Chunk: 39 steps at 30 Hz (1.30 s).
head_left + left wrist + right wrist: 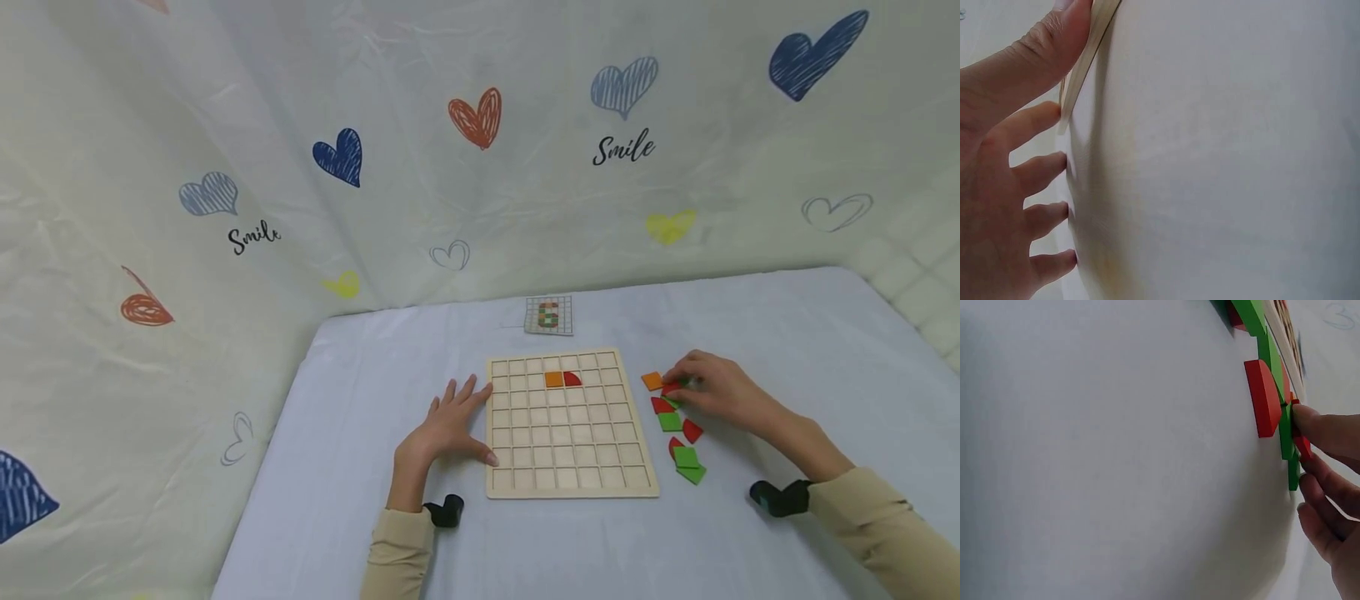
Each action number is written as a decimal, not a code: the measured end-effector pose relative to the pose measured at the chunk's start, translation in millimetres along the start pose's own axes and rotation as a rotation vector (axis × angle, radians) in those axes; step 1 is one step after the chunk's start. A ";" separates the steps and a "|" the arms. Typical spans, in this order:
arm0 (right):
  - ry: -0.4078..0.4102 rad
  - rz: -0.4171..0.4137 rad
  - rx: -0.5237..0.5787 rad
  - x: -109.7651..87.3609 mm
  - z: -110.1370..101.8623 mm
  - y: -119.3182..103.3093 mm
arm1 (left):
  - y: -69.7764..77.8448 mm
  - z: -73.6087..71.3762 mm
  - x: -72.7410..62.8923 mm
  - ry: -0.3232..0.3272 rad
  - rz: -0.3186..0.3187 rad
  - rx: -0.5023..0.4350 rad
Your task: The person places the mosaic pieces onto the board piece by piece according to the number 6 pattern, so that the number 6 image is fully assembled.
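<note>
A wooden grid board (525, 490) lies flat, with an orange square tile (553, 380) and a red quarter-round tile (573, 379) side by side in its upper part. At the board's left edge rests my left hand (446, 423), fingers spread, thumb and index finger touching the rim. To the right of the board, my right hand (716, 387) pinches a red quarter-round tile (1301, 439) between thumb and fingers. Beneath and around that hand lie loose tiles: an orange square (652, 381), green squares (670, 422) and red quarter-rounds (693, 431), some overlapping.
A small pattern card (549, 316) with a coloured figure on a grid lies behind the board. The table (360, 400) has a white cloth, with a heart-printed curtain (405, 208) behind it. Black wrist devices (447, 511) sit at both wrists.
</note>
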State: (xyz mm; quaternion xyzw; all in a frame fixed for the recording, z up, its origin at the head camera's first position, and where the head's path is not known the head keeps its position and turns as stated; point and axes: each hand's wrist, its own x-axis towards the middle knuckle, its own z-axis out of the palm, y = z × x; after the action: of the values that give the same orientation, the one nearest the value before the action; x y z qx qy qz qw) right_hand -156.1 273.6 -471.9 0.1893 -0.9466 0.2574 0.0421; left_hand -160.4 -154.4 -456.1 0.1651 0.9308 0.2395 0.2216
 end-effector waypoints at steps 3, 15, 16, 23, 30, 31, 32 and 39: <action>-0.005 0.014 0.021 3.0 2.8 -1.2 | -0.1 -0.6 -1.0 0.003 0.002 -0.007; 0.049 -0.083 0.083 14.2 6.6 -5.5 | 0.1 0.5 1.6 0.003 -0.004 0.004; 0.045 -0.083 0.087 15.7 7.0 -7.0 | -0.1 0.8 1.8 0.002 -0.004 0.005; 0.008 -0.056 0.115 27.6 9.8 -20.2 | -1.9 1.1 0.5 0.006 -0.003 0.000; 0.002 -0.026 0.147 39.9 14.4 -30.9 | -2.3 -0.5 -0.4 0.004 0.001 -0.013; 0.004 -0.024 0.148 42.0 15.0 -32.2 | -2.0 -0.8 -0.5 0.004 0.001 -0.014; 0.010 -0.025 0.149 44.0 15.4 -33.7 | -1.4 -1.0 -0.6 0.002 -0.002 -0.012; 0.023 -0.059 0.194 54.9 19.1 -41.5 | 0.2 -1.2 -0.5 0.000 -0.004 -0.005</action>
State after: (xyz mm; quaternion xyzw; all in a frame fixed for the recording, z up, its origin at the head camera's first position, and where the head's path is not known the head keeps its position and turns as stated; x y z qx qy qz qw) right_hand -190.8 212.5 -459.1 0.2175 -0.9107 0.3487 0.0422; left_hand -160.6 -154.9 -454.9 0.1627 0.9304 0.2416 0.2223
